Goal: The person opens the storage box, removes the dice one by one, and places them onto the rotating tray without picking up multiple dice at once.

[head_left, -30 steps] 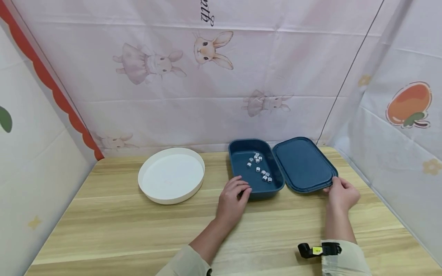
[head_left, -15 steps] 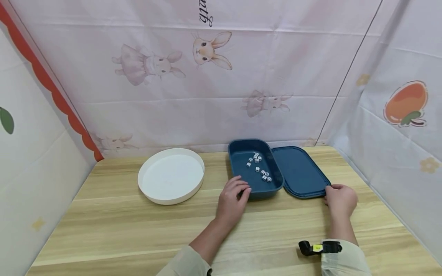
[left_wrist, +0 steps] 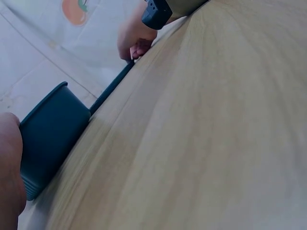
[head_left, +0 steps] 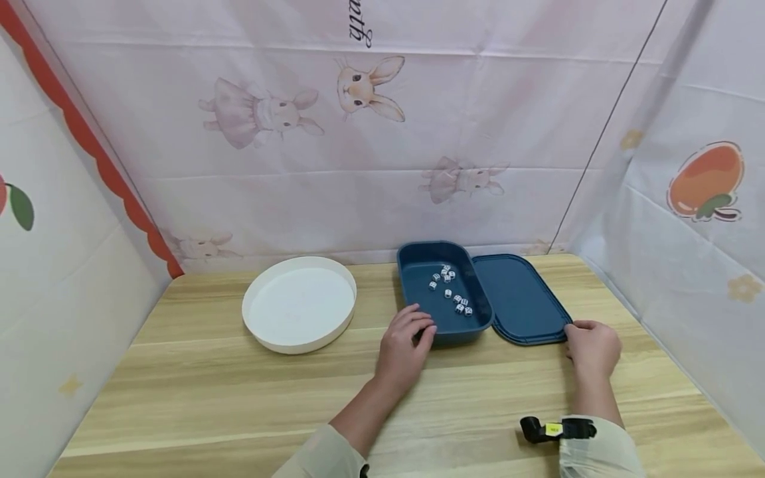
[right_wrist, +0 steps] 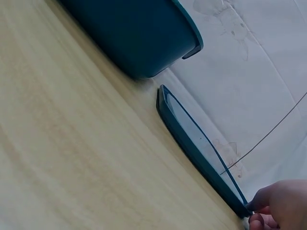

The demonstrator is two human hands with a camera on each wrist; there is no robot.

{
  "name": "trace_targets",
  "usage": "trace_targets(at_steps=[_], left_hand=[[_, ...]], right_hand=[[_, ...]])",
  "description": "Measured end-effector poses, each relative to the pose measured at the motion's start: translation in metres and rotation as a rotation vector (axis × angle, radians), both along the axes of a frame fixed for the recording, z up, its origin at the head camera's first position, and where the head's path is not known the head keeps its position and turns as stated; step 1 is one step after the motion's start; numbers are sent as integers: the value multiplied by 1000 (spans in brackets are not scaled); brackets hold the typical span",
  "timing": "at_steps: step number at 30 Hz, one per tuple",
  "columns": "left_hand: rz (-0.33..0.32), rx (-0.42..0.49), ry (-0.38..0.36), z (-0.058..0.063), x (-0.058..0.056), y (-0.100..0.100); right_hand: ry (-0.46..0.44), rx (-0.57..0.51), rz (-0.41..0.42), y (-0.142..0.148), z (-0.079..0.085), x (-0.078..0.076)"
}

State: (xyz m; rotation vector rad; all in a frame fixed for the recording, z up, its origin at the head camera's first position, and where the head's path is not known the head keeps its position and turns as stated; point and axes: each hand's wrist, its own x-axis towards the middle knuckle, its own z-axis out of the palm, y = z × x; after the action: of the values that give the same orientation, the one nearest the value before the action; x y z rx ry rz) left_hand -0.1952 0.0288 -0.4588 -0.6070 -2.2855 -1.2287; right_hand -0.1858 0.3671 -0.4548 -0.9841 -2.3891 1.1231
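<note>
A dark blue rectangular box (head_left: 418, 255) stands uncovered near the back of the table, with several small white dice (head_left: 457, 300) scattered over its floor. My left hand (head_left: 402, 345) grips the box's near left corner, fingers bent over the rim and thumb at the front wall. Flat on the table, just right of the box, lies its matching blue lid (head_left: 521, 299). The thumb and fingers of my right hand (head_left: 594, 348) pinch the lid's near right corner. In the right wrist view the lid (right_wrist: 196, 153) lies low along the tabletop, and its held corner is at the fingertips (right_wrist: 254, 206).
A round white tray (head_left: 299, 305) with a low rim sits left of the box on the wooden table (head_left: 251, 411). Printed cloth walls (head_left: 335, 206) close in the back and both sides. A black wrist camera (head_left: 538, 429) sticks out from the right sleeve.
My right hand has brought the lid's near edge down and toward me, from slightly raised to flat on the table. The left hand and box have stayed in place.
</note>
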Motion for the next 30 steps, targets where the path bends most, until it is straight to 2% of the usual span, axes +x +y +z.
trace_targets(at_steps=[7, 12, 16, 19, 21, 25, 30], left_hand=[[-22, -118, -150, 8, 7, -9], [-30, -183, -281, 25, 10, -38], [-14, -248, -344, 39, 12, -79], [4, -286, -314, 43, 12, -119], [13, -304, -303, 45, 12, -148], [38, -347, -357, 45, 13, -201], [59, -414, -413, 42, 15, -253]], right_hand=[[15, -8, -44, 1, -3, 3], [37, -7, -39, 0, -2, 1], [30, -8, -34, -1, 1, -1], [31, -9, -32, 0, 3, -2], [28, -5, -33, 0, 3, -2], [31, -23, -33, 1, 2, -1], [44, -53, -33, 1, 0, 1]])
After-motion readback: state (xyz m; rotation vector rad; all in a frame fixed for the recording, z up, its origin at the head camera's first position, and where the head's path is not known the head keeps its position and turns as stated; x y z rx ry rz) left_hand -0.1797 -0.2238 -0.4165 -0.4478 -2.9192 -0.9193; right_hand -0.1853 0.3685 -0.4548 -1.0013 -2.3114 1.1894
